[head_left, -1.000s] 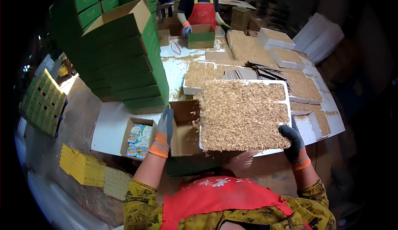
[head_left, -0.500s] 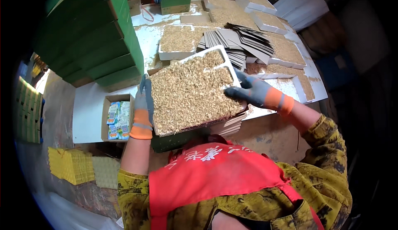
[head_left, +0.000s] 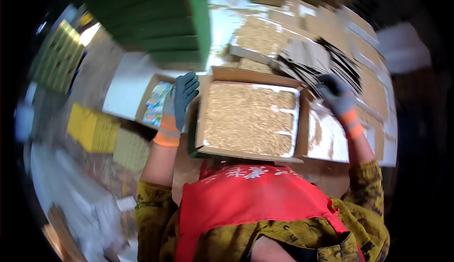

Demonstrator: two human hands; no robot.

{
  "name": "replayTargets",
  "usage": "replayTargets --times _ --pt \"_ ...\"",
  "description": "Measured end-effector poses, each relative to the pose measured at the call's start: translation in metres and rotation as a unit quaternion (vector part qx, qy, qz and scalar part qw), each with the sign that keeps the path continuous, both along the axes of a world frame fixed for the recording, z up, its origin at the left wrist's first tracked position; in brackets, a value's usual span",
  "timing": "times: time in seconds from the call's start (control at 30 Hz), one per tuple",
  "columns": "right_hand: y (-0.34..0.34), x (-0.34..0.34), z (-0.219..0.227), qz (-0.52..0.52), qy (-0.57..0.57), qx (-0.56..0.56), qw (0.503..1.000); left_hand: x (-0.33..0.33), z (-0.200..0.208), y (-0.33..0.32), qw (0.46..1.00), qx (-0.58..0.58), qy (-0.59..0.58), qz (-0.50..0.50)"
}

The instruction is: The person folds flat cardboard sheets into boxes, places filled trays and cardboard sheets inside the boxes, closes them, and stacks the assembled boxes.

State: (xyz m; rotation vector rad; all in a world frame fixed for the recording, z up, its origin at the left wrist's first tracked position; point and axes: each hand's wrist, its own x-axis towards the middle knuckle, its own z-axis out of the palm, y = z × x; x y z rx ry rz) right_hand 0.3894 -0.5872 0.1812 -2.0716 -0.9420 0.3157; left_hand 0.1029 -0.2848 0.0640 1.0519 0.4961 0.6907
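A white tray point(head_left: 298, 106) filled level with tan, grain-like bits point(head_left: 246, 118) sits inside an open cardboard box point(head_left: 255, 77) right in front of me. My left hand point(head_left: 182, 99), in a grey and orange glove, is open beside the box's left wall, fingers stretched upward and holding nothing. Off the box's right side is my gloved right hand point(head_left: 339, 100), close to a fanned pile of grey cardboard sheets point(head_left: 307, 56). Its fingers are blurred, and whether they touch a sheet cannot be made out.
Tall stacked green boxes point(head_left: 165, 21) rise at the back left. A small carton point(head_left: 150, 96) of colourful packets stands left of my left hand. More filled trays point(head_left: 257, 37) cover the table beyond. Yellow stacked trays point(head_left: 92, 128) lie on the floor at left.
The filled tray, held between both hands before, now rests in the cardboard box. Both hands have let go and moved apart, the right one toward the grey sheets. My view has shifted.
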Motion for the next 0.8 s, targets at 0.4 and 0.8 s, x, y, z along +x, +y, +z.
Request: replayTargets --times 0.4,0.8 --pt "-0.133 0.193 -0.124 -0.071 -0.406 -0.248 0.877 -0.11 -0.121 0.116 0.655 0.311 0.637 0.262" --pt "-0.166 0.096 -0.062 -0.079 -0.09 0.008 0.993 -0.046 -0.184 0.167 0.635 0.038 0.667 0.388"
